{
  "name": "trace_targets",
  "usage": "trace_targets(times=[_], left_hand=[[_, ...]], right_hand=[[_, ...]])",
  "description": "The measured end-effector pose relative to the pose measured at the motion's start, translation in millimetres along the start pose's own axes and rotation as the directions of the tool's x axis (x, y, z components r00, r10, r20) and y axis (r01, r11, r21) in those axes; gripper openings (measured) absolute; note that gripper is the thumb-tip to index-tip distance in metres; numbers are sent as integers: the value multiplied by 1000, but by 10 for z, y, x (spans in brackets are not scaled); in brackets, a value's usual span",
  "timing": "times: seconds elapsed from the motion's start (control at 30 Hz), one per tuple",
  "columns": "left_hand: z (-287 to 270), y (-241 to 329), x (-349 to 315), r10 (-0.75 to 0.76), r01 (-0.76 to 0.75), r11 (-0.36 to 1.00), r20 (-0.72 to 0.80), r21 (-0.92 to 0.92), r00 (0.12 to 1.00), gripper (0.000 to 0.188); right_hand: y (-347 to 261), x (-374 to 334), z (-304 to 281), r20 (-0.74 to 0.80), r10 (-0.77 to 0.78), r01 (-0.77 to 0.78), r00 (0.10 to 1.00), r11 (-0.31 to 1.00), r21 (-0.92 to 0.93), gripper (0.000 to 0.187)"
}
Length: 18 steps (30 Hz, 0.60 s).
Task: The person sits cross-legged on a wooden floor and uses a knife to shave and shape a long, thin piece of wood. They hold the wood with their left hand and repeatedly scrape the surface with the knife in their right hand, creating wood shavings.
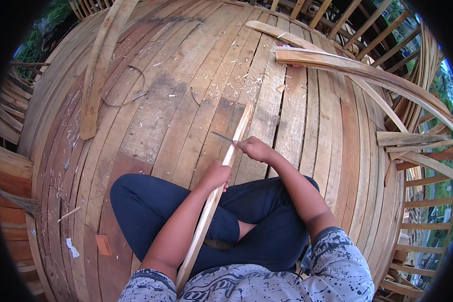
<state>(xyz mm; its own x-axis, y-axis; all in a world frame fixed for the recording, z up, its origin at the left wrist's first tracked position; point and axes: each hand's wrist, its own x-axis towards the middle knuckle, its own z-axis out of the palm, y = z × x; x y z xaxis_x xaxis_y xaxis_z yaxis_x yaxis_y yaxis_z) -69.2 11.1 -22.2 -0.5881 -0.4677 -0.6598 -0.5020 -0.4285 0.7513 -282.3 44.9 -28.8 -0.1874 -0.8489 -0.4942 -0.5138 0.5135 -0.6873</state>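
A long, pale strip of wood [199,236] slants from beside my left upper arm, over my crossed legs, to a far end above the floor. My left hand [217,175] is closed around the strip near its middle, over my lap. Farther along, my right hand [256,150] grips a knife [221,136] whose handle is hidden inside the fist. The narrow blade lies across the strip and points to the left. Bare, lighter wood shows on the strip around the blade and toward the far end.
Wood shavings [249,83] are scattered over the plank floor [186,116]. A long board [98,75] lies at the far left, and thick curved planks [362,73] lie at the far right. A small wooden block [103,245] rests at the near left. Slatted railings [428,204] edge the floor.
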Motion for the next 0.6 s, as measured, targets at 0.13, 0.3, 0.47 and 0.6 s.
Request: trace_targets(times=[0.13, 0.3, 0.47, 0.6], left_hand=[[-29, -39, 6, -7, 7, 1000, -5, 12, 1000, 16], [2, -8, 42, 13, -13, 1000, 22, -3, 1000, 18], [-23, -7, 7, 5, -5, 1000, -7, 9, 1000, 24], [-2, 23, -15, 20, -20, 1000, -2, -3, 1000, 29]], right_hand=[[-60, -38, -63, 190, 165, -215, 968, 934, 286, 61], [84, -48, -259, -182, -178, 163, 967, 982, -94, 65], [-599, -413, -715, -735, -487, 450, 472, 850, -274, 54], [-1120, -401, -1153, -864, -502, 740, -40, 567, -364, 44]])
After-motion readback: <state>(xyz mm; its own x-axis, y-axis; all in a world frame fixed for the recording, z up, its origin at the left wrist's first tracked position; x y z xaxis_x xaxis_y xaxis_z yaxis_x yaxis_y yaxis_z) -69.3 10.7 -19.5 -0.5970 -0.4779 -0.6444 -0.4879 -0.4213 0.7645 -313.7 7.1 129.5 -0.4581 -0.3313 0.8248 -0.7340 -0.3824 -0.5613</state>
